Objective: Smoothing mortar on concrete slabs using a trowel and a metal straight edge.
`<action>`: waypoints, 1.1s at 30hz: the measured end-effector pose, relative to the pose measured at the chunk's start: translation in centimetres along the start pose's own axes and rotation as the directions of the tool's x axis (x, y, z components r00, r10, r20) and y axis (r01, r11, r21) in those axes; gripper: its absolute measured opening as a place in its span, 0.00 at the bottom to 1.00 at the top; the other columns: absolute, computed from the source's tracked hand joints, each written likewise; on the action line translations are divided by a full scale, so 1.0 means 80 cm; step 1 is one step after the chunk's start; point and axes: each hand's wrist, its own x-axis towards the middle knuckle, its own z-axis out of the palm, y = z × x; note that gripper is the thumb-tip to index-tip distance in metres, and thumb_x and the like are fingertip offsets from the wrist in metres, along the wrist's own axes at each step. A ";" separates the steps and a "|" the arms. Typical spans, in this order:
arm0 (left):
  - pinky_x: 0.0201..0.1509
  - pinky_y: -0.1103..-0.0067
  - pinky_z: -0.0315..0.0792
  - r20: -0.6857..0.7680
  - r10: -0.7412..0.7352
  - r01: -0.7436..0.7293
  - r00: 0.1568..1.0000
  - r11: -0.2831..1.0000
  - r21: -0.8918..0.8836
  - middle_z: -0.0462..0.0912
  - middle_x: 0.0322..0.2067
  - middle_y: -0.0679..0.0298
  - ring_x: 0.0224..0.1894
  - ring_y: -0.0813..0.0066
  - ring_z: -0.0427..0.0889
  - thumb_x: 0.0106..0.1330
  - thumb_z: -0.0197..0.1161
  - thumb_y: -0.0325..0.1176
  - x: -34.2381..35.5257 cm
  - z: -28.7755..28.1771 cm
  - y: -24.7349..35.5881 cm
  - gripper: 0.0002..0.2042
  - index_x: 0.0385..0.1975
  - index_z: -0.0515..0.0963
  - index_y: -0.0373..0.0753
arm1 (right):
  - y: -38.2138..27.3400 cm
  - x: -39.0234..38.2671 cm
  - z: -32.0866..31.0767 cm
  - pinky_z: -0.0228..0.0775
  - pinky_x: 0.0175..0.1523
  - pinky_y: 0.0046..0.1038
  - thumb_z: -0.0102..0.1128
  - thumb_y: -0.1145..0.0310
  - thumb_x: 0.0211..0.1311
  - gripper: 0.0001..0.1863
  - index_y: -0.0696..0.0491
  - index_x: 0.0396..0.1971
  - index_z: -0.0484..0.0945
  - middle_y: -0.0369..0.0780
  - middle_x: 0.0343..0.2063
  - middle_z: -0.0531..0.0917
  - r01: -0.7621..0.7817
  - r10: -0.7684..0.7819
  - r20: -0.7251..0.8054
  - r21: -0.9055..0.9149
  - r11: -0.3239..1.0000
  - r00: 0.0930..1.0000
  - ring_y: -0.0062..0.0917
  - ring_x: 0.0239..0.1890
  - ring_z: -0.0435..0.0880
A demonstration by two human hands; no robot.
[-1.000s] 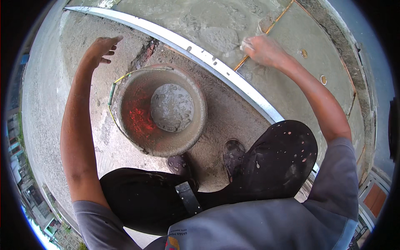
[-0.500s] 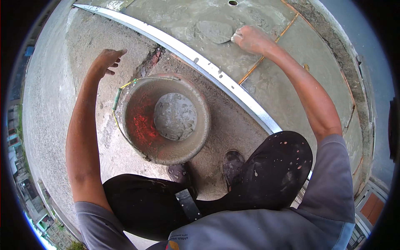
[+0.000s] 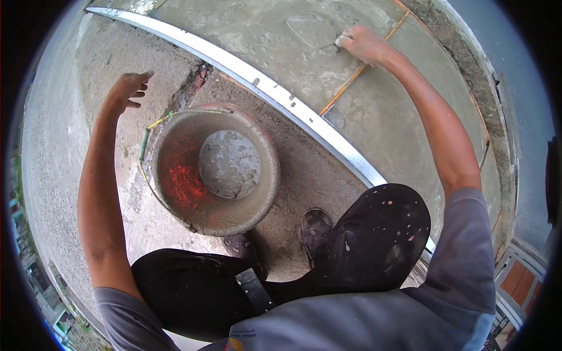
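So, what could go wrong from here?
Bucket: it stands close to the boots, so a shifted foot might knock it and slop the grey mix inside.

Rail: the right knee overlaps it in this view; contact can't be confirmed, but leaning that way might nudge it.

Right hand: it is bare and smeared grey, gripping the trowel over the wet-looking slab; a cement mix could irritate skin.

Mortar (image 3: pixel 230 164) in bucket (image 3: pixel 182 184), bucket left of bar (image 3: pixel 274 93), slab (image 3: pixel 392 126) beyond
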 end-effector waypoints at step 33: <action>0.53 0.49 0.74 0.038 -0.040 0.040 0.998 0.999 -0.015 0.78 0.52 0.47 0.55 0.47 0.77 0.65 0.62 0.57 0.001 0.016 -0.001 0.34 0.57 0.73 0.31 | 0.094 0.037 -0.035 0.75 0.46 0.44 0.51 0.58 0.63 0.20 0.60 0.39 0.82 0.53 0.37 0.85 -0.077 0.054 -0.161 -0.140 0.987 0.985 0.44 0.38 0.86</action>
